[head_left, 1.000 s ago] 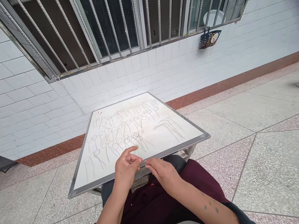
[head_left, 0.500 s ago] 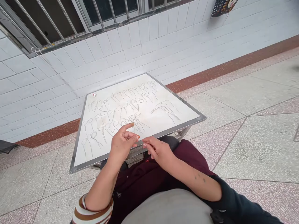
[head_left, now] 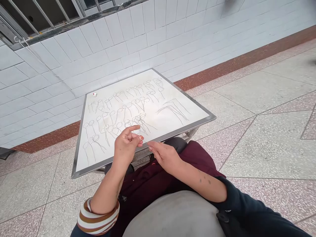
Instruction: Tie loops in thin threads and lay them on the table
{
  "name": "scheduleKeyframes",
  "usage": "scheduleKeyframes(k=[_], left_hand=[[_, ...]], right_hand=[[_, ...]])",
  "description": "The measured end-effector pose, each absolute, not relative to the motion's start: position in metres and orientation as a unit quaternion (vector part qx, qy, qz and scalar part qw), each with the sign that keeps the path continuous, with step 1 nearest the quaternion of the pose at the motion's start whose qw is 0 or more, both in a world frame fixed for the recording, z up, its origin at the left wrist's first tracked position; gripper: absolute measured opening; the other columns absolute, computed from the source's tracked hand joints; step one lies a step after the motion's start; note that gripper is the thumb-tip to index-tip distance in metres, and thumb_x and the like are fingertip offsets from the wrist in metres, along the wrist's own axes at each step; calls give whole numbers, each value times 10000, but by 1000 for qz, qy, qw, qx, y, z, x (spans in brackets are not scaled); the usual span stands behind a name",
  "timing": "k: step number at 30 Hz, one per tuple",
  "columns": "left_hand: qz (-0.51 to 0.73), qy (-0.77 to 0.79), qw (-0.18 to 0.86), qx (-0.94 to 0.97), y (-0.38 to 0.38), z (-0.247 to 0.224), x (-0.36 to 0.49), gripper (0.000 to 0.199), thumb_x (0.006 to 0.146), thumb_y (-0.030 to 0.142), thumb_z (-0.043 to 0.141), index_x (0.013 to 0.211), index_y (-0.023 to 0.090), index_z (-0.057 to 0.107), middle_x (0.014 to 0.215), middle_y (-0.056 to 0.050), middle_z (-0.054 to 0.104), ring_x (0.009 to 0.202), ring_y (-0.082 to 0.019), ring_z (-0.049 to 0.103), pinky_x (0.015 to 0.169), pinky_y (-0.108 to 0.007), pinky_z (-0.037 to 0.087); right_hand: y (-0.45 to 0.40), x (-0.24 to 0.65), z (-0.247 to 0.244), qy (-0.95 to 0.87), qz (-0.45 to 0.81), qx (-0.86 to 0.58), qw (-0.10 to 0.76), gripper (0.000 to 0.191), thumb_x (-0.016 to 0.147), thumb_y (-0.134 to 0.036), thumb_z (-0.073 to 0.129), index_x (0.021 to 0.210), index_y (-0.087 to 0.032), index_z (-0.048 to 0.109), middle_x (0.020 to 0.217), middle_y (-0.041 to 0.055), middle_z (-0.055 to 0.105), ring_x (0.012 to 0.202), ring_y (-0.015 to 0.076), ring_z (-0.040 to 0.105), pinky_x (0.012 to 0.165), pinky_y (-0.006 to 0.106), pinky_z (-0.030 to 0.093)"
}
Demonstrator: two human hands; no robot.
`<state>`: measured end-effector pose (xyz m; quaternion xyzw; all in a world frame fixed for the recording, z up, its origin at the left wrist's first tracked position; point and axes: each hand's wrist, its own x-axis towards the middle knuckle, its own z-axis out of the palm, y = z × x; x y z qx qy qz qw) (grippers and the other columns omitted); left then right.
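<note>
My left hand [head_left: 126,144] is above the near edge of a white table [head_left: 118,79], its thumb pressed to the curled fingers and its index finger stretched out. Close on its right, my right hand [head_left: 166,155] has thumb and fingers brought together, tips pointing at the left hand. Anything pinched in either hand is too thin to make out. Thin dark strands with looped ends [head_left: 105,115], like wire or thread, lie in rows over the table. Longer bent strands [head_left: 174,108] lie together on its right side.
A small white and red item [head_left: 95,94] rests at the table's far left corner. The grey metal rim [head_left: 187,128] borders the tabletop. Behind stands a white tiled wall [head_left: 118,42] with a barred window [head_left: 46,16]. My lap [head_left: 202,154] is under the near edge.
The view has shifted slightly. My hands remain close together, with the right fingertips a little higher and nearer the left fingers. The strands on the table look unchanged.
</note>
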<state>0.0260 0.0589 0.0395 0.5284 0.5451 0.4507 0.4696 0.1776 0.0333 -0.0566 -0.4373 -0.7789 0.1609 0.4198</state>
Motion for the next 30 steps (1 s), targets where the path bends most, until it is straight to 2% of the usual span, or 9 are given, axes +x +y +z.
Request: scheduleKeyframes(k=[4,8,13,18,23,30], left_hand=[[456,545,472,522,60,37,24,397,686,225,723,1069,147,655,624,27,629,620,-125,604,659,-280,535],[454,548,477,516,60,36,22,393,677,215,723,1058,145,659,616,28,629,607,-123,601,660,-283,531],[456,552,462,524,61,39,18,430,691,240,724,1100,138,640,637,16,638,642,-137,617,649,-282,538],[409,573,450,549,60,41,17,518,719,263,715,1207,153,582,694,2,653,710,-168,641,618,-286,550],[407,570,457,547,57,38,21,517,722,272,708,1209,155,578,685,7,641,704,-170,644,610,-281,548],[398,567,477,541,56,37,23,530,714,249,702,1220,160,570,700,2,665,716,-179,680,657,-299,551]], right_hand=[[32,177,-55,-811,82,-436,380,275,966,-133,342,1129,-160,562,758,46,605,647,152,556,612,248,429],[32,175,-53,-820,74,-431,369,310,963,-108,311,1138,-132,565,755,54,608,633,157,557,603,257,430],[29,174,-51,-779,218,-441,388,233,986,-213,367,1137,-183,541,812,29,648,687,144,614,638,249,463],[28,174,-49,-733,346,-440,387,245,999,-276,345,1181,-231,502,757,-24,625,544,91,582,579,219,469],[29,173,-49,-745,303,-457,380,222,993,-284,355,1096,-222,542,756,-11,631,555,96,587,554,214,456],[30,173,-48,-771,226,-460,377,243,995,-232,352,1124,-200,555,730,-2,635,572,106,583,563,209,428]])
